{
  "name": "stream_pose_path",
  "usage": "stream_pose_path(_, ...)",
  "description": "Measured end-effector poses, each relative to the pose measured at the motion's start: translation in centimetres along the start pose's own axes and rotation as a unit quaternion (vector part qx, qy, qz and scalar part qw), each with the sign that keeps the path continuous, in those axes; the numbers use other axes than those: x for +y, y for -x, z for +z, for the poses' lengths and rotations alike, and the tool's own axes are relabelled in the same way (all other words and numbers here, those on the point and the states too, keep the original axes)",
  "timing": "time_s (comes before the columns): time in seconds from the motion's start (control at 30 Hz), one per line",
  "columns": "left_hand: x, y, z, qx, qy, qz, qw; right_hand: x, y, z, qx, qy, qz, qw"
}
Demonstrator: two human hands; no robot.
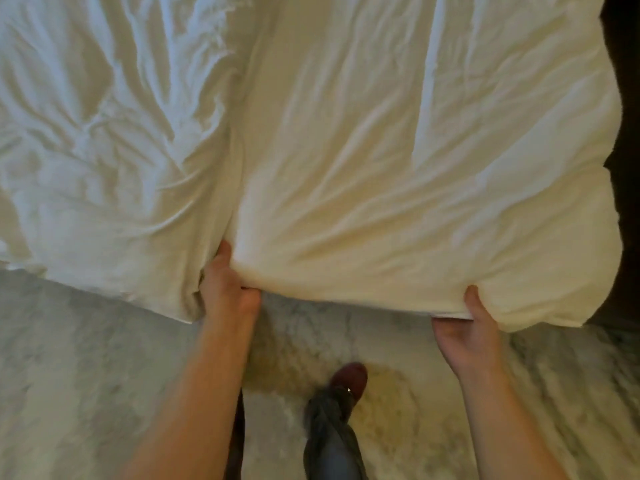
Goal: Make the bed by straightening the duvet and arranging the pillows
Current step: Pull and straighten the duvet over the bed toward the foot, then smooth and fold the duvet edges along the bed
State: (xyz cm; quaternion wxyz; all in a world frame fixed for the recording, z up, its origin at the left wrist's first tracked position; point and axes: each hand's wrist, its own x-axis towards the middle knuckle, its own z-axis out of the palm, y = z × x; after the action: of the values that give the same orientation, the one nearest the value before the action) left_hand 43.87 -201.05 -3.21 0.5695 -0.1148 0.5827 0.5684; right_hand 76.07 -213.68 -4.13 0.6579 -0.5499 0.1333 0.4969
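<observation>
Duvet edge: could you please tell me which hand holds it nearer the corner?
The right hand, gripping close to the corner of the duvet; the left hand grips mid-edge, where creases fan out.

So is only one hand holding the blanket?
No, the left hand and the right hand both grip the near edge of the white duvet.

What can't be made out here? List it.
- Head view: fingers of the left hand and right hand, tucked under the duvet edge.
- Pillows: none in view; the duvet runs past the top and left edges.
- Dark strip at right: too dim to identify.
</observation>
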Motion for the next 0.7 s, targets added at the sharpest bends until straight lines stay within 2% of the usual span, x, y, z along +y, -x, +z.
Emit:
stream_pose_path(0.1,-0.5,0.0,-1.7,0.056,-0.075,0.034,0.995,-3.2,-1.6,-1.7,0.001,-0.055,0.001,0.998)
stream_pose_path(0.23,-2.4,-1.1,-2.0,0.093,-0.076,-0.001,0.993,-7.9,-4.2,-3.8,0.046,-0.075,-0.027,0.996)
stream_pose_path(0.3,-3.9,-1.8,-2.5,0.074,-0.042,-0.037,0.996,-10.2,-5.3,-5.0,0.086,-0.084,-0.036,0.992)
stream_pose_path(0.4,-6.2,-1.2,-2.1,-0.006,-0.042,-0.079,0.996,-13.7,-6.9,-6.5,0.129,-0.063,-0.032,0.989)
stream_pose_path(0.47,-7.2,-1.1,-1.7,-0.023,-0.05,-0.066,0.996,-16.0,-7.2,-6.7,0.11,-0.032,-0.025,0.993)
stream_pose_path(0.57,-7.8,-1.5,-1.8,0.034,-0.072,-0.005,0.997,-18.5,-6.4,-8.7,0.075,-0.016,-0.07,0.995)
stream_pose_path(0.63,-8.1,-1.3,-2.0,0.066,-0.11,0.027,0.991,-17.6,-5.0,-11.3,0.091,0.013,-0.065,0.994)
stream_pose_path(0.7,-8.2,-1.1,-1.8,0.084,-0.14,0.049,0.985,-15.7,-4.6,-13.2,0.141,0.014,-0.038,0.989)
